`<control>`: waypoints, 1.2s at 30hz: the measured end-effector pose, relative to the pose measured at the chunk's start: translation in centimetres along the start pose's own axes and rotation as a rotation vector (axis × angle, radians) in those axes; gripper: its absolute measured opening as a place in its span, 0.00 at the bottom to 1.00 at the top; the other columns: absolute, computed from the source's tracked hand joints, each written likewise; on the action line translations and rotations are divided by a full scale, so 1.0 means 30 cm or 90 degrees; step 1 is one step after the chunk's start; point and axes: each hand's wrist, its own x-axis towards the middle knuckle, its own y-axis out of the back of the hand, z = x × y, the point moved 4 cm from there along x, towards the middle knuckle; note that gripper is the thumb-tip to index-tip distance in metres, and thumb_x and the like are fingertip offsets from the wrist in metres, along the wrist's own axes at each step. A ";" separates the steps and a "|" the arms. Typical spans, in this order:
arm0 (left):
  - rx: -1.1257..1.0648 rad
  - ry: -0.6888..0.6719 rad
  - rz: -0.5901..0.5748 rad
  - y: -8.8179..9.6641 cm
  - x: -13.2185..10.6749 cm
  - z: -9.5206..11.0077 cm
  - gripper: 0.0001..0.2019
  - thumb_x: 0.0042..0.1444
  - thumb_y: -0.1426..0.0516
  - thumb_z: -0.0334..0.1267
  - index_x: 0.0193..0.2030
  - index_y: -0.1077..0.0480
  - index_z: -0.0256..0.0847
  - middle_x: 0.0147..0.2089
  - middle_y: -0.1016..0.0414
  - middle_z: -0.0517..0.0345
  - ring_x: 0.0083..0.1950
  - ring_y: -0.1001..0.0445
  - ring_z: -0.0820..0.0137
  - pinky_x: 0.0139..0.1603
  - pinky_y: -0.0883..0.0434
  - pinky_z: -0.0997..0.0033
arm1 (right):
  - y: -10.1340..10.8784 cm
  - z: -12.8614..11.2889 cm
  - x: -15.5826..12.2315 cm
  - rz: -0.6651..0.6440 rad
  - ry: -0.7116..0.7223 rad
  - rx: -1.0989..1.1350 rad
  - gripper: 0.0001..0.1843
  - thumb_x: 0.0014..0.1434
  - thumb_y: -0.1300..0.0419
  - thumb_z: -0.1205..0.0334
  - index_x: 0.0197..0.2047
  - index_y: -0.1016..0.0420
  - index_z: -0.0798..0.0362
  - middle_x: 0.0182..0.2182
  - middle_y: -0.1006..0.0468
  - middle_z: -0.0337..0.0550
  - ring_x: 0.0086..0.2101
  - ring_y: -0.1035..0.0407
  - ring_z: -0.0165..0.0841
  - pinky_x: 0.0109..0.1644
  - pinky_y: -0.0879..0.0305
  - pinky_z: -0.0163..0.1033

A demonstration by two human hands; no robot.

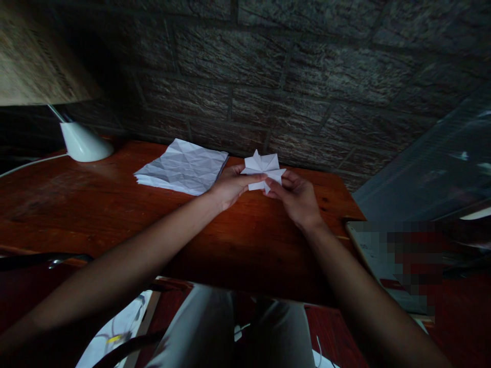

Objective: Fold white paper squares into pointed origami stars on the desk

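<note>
A textured block wall [253,66] rises behind your wooden table [115,204]. The lampshade [34,61] at left bears dark print, too blurred to read. Creased white sheets [182,166] lie stacked beside your left hand [230,186]. It and your right hand [303,199], thumbs nearly meeting, pinch the folded paper [264,163] over the table, right of the stack.
</note>
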 end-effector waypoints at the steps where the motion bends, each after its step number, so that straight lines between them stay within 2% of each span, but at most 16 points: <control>1: 0.001 -0.001 -0.002 0.000 0.000 0.000 0.16 0.43 0.27 0.25 0.40 0.19 0.34 0.42 0.14 0.52 0.43 0.17 0.68 0.59 0.26 0.60 | -0.002 0.000 0.000 -0.005 0.001 -0.001 0.24 0.53 0.25 0.45 0.46 0.20 0.51 0.43 0.13 0.46 0.45 0.18 0.39 0.50 0.16 0.46; 14: 0.004 0.022 -0.023 0.004 0.004 0.004 0.12 0.43 0.27 0.27 0.36 0.17 0.35 0.41 0.14 0.51 0.44 0.18 0.65 0.56 0.24 0.62 | -0.020 -0.014 -0.013 -0.010 0.024 0.002 0.23 0.53 0.25 0.46 0.46 0.21 0.50 0.41 0.14 0.44 0.40 0.18 0.38 0.51 0.17 0.49; 23: 0.013 -0.014 -0.030 0.001 0.010 -0.015 0.13 0.43 0.26 0.31 0.37 0.17 0.34 0.44 0.14 0.46 0.48 0.18 0.60 0.53 0.25 0.61 | -0.016 0.001 -0.005 -0.018 0.015 0.042 0.26 0.50 0.23 0.49 0.48 0.23 0.51 0.42 0.14 0.45 0.37 0.18 0.36 0.50 0.17 0.48; 31: 0.000 -0.049 -0.010 -0.005 0.006 -0.019 0.12 0.41 0.26 0.31 0.35 0.17 0.34 0.39 0.14 0.50 0.40 0.19 0.66 0.47 0.26 0.64 | -0.020 0.008 -0.001 -0.012 0.014 0.072 0.28 0.47 0.21 0.48 0.47 0.24 0.50 0.40 0.14 0.43 0.37 0.19 0.37 0.49 0.17 0.47; 36: 0.013 -0.060 -0.018 -0.010 0.003 -0.006 0.11 0.43 0.27 0.31 0.35 0.17 0.35 0.37 0.14 0.51 0.40 0.19 0.65 0.50 0.25 0.61 | -0.025 0.000 -0.006 -0.021 0.023 0.061 0.26 0.51 0.24 0.48 0.48 0.24 0.50 0.40 0.15 0.44 0.37 0.19 0.36 0.49 0.18 0.47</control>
